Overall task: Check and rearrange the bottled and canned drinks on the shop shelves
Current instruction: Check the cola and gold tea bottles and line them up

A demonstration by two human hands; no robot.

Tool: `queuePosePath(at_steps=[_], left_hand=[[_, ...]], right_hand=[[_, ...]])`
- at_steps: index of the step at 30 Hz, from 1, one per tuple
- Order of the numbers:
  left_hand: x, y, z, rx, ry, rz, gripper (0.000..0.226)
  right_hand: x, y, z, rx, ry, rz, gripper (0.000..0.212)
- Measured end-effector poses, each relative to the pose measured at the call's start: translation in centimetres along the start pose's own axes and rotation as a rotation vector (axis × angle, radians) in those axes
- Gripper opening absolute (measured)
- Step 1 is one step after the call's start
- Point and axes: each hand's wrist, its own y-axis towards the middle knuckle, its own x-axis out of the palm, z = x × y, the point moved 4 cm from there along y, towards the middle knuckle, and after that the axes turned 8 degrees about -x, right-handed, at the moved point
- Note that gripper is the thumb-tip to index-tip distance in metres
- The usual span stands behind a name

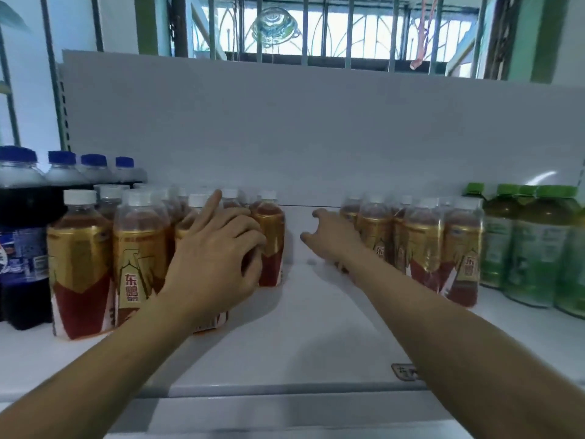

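Note:
Two clusters of gold-label red drink bottles with white caps stand on the white shelf [300, 343]. The left cluster [79, 264] and the right cluster [424, 248] are separated by a bare gap. My left hand [218, 251] wraps around a bottle [198, 202] at the right front of the left cluster, index finger raised; the hand hides most of that bottle. A further bottle [270, 236] stands just right of my fingers. My right hand [332, 239] reaches into the gap with fingers spread, beside the leftmost bottles of the right cluster, holding nothing.
Dark cola bottles with blue caps [22, 248] fill the far left. Green tea bottles [531, 248] stand at the far right. A white back panel [316, 128] closes the shelf behind, with a barred window above. A price tag holder [406, 372] sits on the front edge.

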Motion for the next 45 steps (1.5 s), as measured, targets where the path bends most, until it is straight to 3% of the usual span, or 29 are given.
queuePosePath(at_steps=[4, 9, 14, 18, 20, 22, 24, 26, 28, 31, 34, 36, 39, 42, 43, 45], left_hand=[[1.2, 0.6, 3.2, 0.033, -0.078, -0.076, 0.029], [4.0, 1.1, 5.0, -0.057, -0.278, -0.294, 0.028], [9.0, 3.1, 7.2, -0.203, -0.493, -0.552, 0.041], [12.5, 5.5, 9.5, -0.393, -0.839, -0.685, 0.055], [13.8, 7.4, 11.0, -0.440, -0.995, -0.680, 0.029], [14.7, 9.0, 12.2, -0.456, -1.059, -0.587, 0.016], [15.7, 9.7, 12.9, -0.457, -1.103, -0.529, 0.030], [16.2, 9.4, 12.9, -0.511, -1.163, -0.496, 0.016], [16.1, 8.7, 12.6, -0.574, -1.230, -0.467, 0.016], [15.3, 7.3, 11.5, -0.708, -1.319, -0.474, 0.036], [13.7, 6.2, 9.9, -0.778, -1.356, -0.527, 0.040], [12.5, 5.4, 8.7, -0.775, -1.372, -0.544, 0.039], [11.0, 4.1, 7.4, -0.788, -1.348, -0.541, 0.043], [10.5, 3.0, 6.8, -0.774, -1.408, -0.541, 0.059], [10.5, 2.6, 6.7, -0.793, -1.452, -0.534, 0.065], [10.7, 1.6, 7.1, -0.815, -1.499, -0.558, 0.072]], right_hand=[[-4.9, 0.2, 1.7, 0.027, -0.087, 0.189, 0.058], [-5.8, -0.2, 4.4, 0.130, -0.167, 0.158, 0.060], [-5.4, -1.3, 5.3, 0.016, -0.181, 0.277, 0.047], [-5.8, -1.8, 5.6, -0.061, -0.119, 0.367, 0.048], [-5.7, -1.9, 5.5, -0.088, -0.101, 0.388, 0.046], [-5.6, -2.0, 5.3, -0.108, -0.097, 0.403, 0.044], [-5.6, -1.9, 5.6, -0.124, -0.108, 0.423, 0.043], [-5.9, -1.9, 5.9, -0.136, -0.117, 0.455, 0.041], [-5.9, -1.9, 5.9, -0.175, -0.095, 0.500, 0.037], [-5.6, -2.1, 5.5, -0.252, -0.033, 0.590, 0.031], [-5.3, -2.2, 5.2, -0.301, -0.047, 0.648, 0.034], [-4.7, -2.2, 4.6, -0.332, 0.080, 0.598, 0.044], [-3.5, -2.5, 4.0, -0.243, 0.429, 0.392, 0.060], [-2.1, -2.5, 3.6, -0.116, 0.668, 0.173, 0.097], [-1.8, -2.4, 3.6, -0.087, 0.718, 0.160, 0.108], [-1.6, -2.5, 3.6, -0.030, 0.805, 0.192, 0.103]])
